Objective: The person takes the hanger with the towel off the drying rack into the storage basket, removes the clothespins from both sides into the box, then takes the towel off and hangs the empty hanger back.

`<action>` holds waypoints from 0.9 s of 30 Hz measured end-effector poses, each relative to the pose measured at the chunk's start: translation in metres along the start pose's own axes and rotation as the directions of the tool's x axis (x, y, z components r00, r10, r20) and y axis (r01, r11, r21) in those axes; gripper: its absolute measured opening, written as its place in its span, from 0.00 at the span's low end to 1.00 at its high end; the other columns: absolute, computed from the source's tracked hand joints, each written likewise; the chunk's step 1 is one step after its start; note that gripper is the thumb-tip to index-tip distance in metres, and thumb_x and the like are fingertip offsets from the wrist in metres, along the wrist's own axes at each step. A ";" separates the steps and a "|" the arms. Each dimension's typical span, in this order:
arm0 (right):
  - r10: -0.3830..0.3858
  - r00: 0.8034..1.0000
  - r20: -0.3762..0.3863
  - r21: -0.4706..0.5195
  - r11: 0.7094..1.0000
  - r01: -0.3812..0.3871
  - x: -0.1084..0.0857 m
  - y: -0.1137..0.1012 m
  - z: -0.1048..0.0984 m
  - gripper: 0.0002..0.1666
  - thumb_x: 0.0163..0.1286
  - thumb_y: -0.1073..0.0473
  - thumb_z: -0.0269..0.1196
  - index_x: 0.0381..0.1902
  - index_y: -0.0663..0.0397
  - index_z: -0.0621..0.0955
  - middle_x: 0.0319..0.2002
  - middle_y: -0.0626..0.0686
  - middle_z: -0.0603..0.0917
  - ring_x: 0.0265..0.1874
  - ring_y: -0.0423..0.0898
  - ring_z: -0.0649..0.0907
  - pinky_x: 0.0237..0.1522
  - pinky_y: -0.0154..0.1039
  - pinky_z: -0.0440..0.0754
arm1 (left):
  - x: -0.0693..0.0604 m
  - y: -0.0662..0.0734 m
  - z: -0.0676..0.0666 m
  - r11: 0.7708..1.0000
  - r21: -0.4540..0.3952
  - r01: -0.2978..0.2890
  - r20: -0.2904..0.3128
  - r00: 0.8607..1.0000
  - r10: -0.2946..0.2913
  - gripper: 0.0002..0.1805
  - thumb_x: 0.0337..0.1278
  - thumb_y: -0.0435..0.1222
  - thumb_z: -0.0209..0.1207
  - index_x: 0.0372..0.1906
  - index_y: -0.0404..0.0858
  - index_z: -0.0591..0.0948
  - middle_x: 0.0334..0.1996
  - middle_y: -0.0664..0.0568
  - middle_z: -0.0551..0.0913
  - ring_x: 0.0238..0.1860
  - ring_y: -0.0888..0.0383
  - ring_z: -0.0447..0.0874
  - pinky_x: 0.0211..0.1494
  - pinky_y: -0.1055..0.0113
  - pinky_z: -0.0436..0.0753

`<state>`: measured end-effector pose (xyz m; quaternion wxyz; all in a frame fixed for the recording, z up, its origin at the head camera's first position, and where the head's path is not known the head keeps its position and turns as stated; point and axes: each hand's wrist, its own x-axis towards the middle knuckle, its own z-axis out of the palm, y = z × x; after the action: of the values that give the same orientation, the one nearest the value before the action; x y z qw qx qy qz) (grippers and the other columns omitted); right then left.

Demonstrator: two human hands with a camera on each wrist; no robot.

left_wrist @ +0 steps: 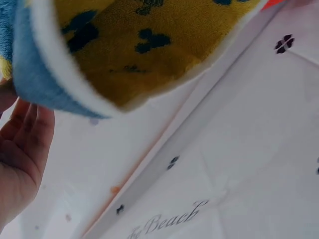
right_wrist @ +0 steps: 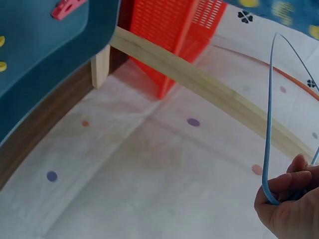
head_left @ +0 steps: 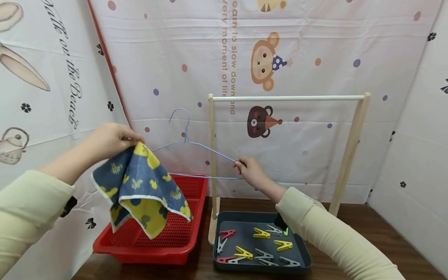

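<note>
A blue and yellow patterned towel with white edging (head_left: 150,182) hangs in folds from my left hand (head_left: 110,142), which pinches it near the top. Its lower corners dangle above the red basket. My right hand (head_left: 250,171) grips the right end of a thin blue wire hanger (head_left: 210,149), whose hook points up. The towel covers the hanger's left end in the head view. In the right wrist view, the fingers curl round the bent corner of the hanger (right_wrist: 269,124). The towel (left_wrist: 164,45) fills the top of the left wrist view, beside the left hand (left_wrist: 22,154).
A red perforated basket (head_left: 194,233) stands on the dark wooden table (head_left: 378,237). Right of it is a grey tray (head_left: 218,217) with several yellow, grey and red clothespins (head_left: 244,252). Behind the tray rises a wooden rack with a white rail (head_left: 287,98).
</note>
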<state>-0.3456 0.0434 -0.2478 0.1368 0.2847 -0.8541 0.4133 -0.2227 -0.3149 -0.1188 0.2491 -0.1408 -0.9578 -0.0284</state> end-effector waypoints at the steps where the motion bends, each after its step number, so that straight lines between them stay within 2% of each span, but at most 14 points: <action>1: -0.004 1.000 -0.007 -0.006 1.000 0.004 0.000 -0.002 -0.003 0.14 0.81 0.65 0.52 0.43 0.68 0.83 0.25 0.56 0.78 0.20 0.43 0.67 0.26 0.34 0.67 | -0.001 -0.001 0.005 1.000 0.001 -0.005 0.008 1.000 0.005 0.08 0.63 0.29 0.63 0.43 0.33 0.90 0.39 0.38 0.91 0.34 0.49 0.88 0.39 0.53 0.86; 6: 0.006 0.999 -0.043 -0.035 0.999 -0.008 0.000 -0.009 -0.014 0.15 0.81 0.63 0.52 0.42 0.66 0.84 0.24 0.54 0.78 0.19 0.43 0.66 0.26 0.35 0.66 | -0.008 -0.006 0.026 1.000 -0.011 -0.022 0.044 0.999 0.022 0.08 0.61 0.27 0.62 0.41 0.33 0.90 0.35 0.38 0.91 0.32 0.52 0.87 0.38 0.53 0.87; 9: 0.011 0.998 -0.066 -0.054 0.998 -0.015 0.001 -0.013 -0.019 0.15 0.81 0.63 0.52 0.42 0.65 0.84 0.24 0.54 0.79 0.19 0.43 0.66 0.26 0.34 0.65 | -0.015 -0.005 0.039 1.000 -0.018 -0.002 0.059 0.998 0.003 0.09 0.61 0.27 0.62 0.42 0.32 0.90 0.35 0.38 0.91 0.31 0.54 0.86 0.36 0.54 0.87; 16: -0.008 0.997 -0.076 -0.062 0.998 0.004 0.001 -0.022 -0.028 0.15 0.81 0.63 0.52 0.42 0.65 0.84 0.25 0.56 0.80 0.18 0.43 0.65 0.25 0.34 0.64 | -0.030 0.004 0.070 0.995 0.074 0.065 0.019 0.998 -0.067 0.08 0.60 0.33 0.66 0.42 0.39 0.92 0.38 0.37 0.91 0.32 0.49 0.88 0.31 0.53 0.85; 21: -0.034 0.997 -0.076 -0.073 0.997 0.029 -0.001 -0.026 -0.033 0.15 0.81 0.63 0.52 0.41 0.65 0.84 0.24 0.55 0.79 0.19 0.44 0.67 0.27 0.35 0.66 | -0.032 0.006 0.085 0.995 0.062 0.077 0.011 0.997 -0.078 0.08 0.60 0.33 0.66 0.42 0.38 0.92 0.37 0.38 0.91 0.34 0.45 0.89 0.34 0.50 0.86; 27: -0.049 0.996 -0.078 -0.075 0.996 0.043 -0.004 -0.023 -0.038 0.14 0.81 0.64 0.53 0.39 0.64 0.83 0.23 0.54 0.78 0.19 0.44 0.67 0.26 0.35 0.66 | -0.031 0.002 0.106 0.996 0.011 0.085 0.021 0.996 -0.085 0.07 0.60 0.31 0.65 0.39 0.35 0.92 0.36 0.38 0.91 0.35 0.44 0.90 0.38 0.49 0.88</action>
<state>-0.3288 0.0632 -0.2115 0.1904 0.2824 -0.8558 0.3894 -0.2458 -0.3074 -0.2264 0.2381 -0.0989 -0.9656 -0.0326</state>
